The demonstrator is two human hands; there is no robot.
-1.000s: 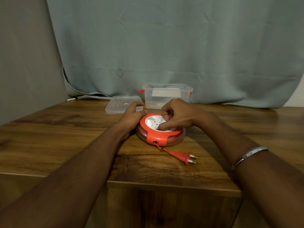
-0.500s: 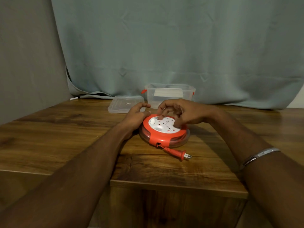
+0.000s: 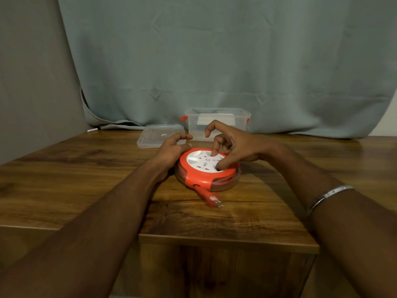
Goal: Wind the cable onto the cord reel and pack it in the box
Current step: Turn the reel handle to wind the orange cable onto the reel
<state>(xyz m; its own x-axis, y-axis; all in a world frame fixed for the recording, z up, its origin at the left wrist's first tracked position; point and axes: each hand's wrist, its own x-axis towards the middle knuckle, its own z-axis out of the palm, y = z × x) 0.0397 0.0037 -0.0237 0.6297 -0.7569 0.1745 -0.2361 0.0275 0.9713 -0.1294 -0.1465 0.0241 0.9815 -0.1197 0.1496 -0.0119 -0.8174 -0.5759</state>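
Trouble could come from the plug [image 3: 211, 197] jamming at the cord reel [image 3: 206, 168], mid-table near the box [image 3: 217, 123], while the left hand [image 3: 171, 151] grips its rim and right fingers [image 3: 214, 150] press its white dial.

Orange cord reel [image 3: 206, 171] lies flat on the tabletop [image 3: 86, 179], white socket face up, cable [image 3: 223, 181] coiled inside its clear rim. The orange plug [image 3: 211, 197] pokes out at its near edge. Behind it stands the clear box [image 3: 217, 123], open, lid [image 3: 160, 138] flat just left.
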